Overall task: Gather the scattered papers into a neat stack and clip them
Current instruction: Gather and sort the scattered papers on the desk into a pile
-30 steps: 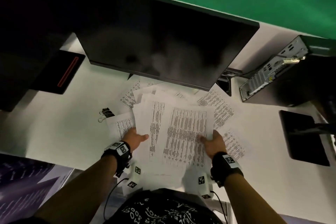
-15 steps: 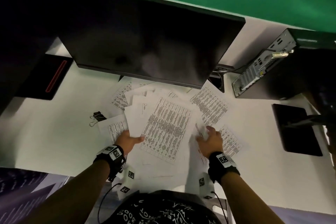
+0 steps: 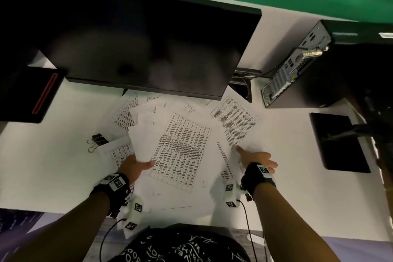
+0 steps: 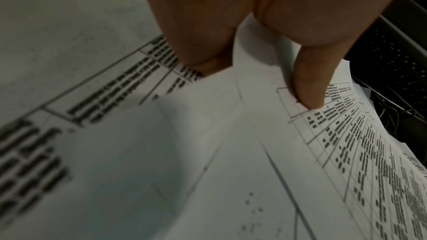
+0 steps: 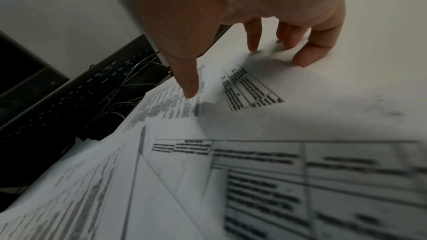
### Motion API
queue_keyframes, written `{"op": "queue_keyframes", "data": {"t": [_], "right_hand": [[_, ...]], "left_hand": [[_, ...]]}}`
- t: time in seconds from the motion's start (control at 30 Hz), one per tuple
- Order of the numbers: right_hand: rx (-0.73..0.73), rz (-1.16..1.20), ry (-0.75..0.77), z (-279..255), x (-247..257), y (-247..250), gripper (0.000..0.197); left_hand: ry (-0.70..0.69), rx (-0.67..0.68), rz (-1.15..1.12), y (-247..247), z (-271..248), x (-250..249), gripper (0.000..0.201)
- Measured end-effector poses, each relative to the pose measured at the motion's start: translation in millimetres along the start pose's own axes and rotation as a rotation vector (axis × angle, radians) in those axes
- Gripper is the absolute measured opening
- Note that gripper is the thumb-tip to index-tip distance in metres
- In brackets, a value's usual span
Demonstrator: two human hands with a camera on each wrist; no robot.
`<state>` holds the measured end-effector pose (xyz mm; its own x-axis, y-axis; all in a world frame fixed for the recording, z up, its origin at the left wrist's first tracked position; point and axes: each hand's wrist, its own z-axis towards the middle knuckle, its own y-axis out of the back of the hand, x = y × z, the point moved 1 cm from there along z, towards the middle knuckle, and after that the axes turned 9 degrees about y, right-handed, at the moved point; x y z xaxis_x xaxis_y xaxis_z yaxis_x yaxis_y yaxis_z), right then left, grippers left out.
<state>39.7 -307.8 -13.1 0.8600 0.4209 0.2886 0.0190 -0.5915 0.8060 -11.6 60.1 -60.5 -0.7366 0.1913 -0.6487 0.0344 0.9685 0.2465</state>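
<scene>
Several printed sheets lie fanned and overlapping on the white desk below the monitor. My left hand grips the pile's left edge, its thumb on top of a table-printed sheet and the fingers underneath. My right hand is spread flat on an outlying sheet to the right, straight fingertips touching it. Another printed sheet lies just beyond that hand. A black binder clip sits on the desk left of the pile, beyond my left hand.
A large dark monitor overhangs the papers' far edge. A computer case stands at the back right, with a black pad in front of it. A black box with a red stripe sits far left. Cables lie behind the papers.
My right hand let go of the pile's right edge and moved right onto the outlying sheet. The top printed sheet turned askew. My left hand kept its grip.
</scene>
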Motion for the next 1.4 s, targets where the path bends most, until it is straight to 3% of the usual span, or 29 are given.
{"op": "queue_keyframes", "data": {"t": [0.23, 0.47, 0.6, 0.77, 0.9, 0.97, 1.07, 1.13, 1.17, 1.27, 1.3, 1.4], "right_hand": [[0.016, 0.335, 0.107, 22, 30, -24, 0.094], [0.119, 0.332, 0.208, 32, 25, -15, 0.051], [0.035, 0.438, 0.243, 44, 1, 16, 0.047], [0.022, 0.768, 0.435, 25, -20, 83, 0.015], [-0.086, 0.927, 0.655, 13, -31, 129, 0.007], [-0.132, 0.922, 0.732, 20, -37, 145, 0.017], [0.034, 1.074, 0.786, 33, -37, 162, 0.024], [0.067, 1.145, 0.849, 26, -29, 176, 0.038], [0.064, 1.169, 0.86, 17, -23, 180, 0.038], [0.021, 1.126, 0.776, -15, -12, 171, 0.011], [0.017, 1.039, 0.756, -24, -10, 161, 0.019], [0.126, 0.967, 0.705, -34, -10, 109, 0.013]], "left_hand": [[0.084, -0.027, -0.049, -3, -2, -3, 0.031], [0.122, -0.011, -0.051, 0, 3, 2, 0.04], [0.091, 0.004, -0.027, 2, 2, 2, 0.043], [0.055, 0.005, -0.023, 2, 2, -2, 0.03], [0.043, 0.02, -0.033, 3, 2, -1, 0.026], [0.035, 0.042, -0.038, 3, -1, -3, 0.031], [0.025, 0.074, -0.037, 2, -7, -8, 0.031], [0.027, 0.085, -0.049, 2, -10, -12, 0.031], [0.024, 0.079, -0.057, 2, -11, -12, 0.03], [-0.014, 0.03, -0.056, 3, -11, -10, 0.015], [-0.028, 0.023, -0.033, 3, -10, -9, 0.013], [-0.04, 0.018, 0.011, 2, -12, -8, 0.013]]}}
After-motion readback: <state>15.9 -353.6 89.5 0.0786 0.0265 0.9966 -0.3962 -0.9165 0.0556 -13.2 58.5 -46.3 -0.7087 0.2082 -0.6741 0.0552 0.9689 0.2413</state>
